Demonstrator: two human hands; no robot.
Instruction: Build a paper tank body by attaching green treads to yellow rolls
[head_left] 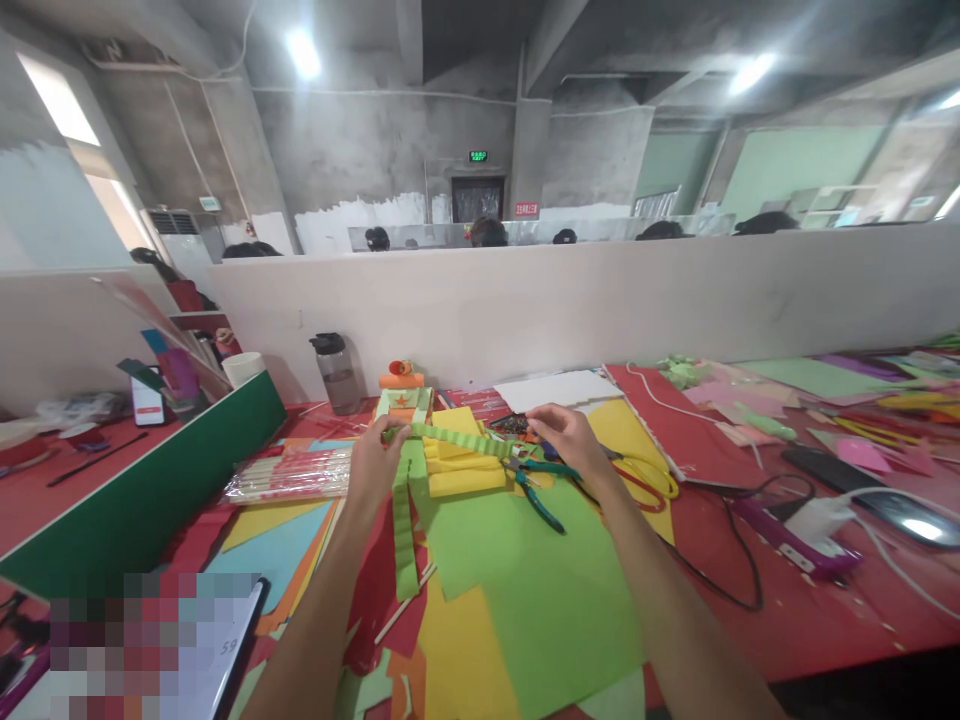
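My left hand (376, 458) pinches one end of a folded green paper strip (461, 438), which stretches rightward over several yellow paper rolls (466, 480). A second pleated green strip (404, 545) hangs below that hand. My right hand (568, 440) is raised past the strip's far end, thumb and fingertips together; whatever they hold is too small to make out. Beneath it lie teal-handled pliers (541, 500) and a pile of small dark pieces (510, 424). Just behind my left hand stands a paper construction (403, 402) with an orange star.
Green paper sheets (547, 590) cover the table's middle. Yellow-handled scissors (651, 480) and a purple power strip (799, 545) with cables lie right. Left are wrapped sticks (292, 473), a water bottle (337, 375) and a green divider (150, 490). A white partition (600, 300) closes the back.
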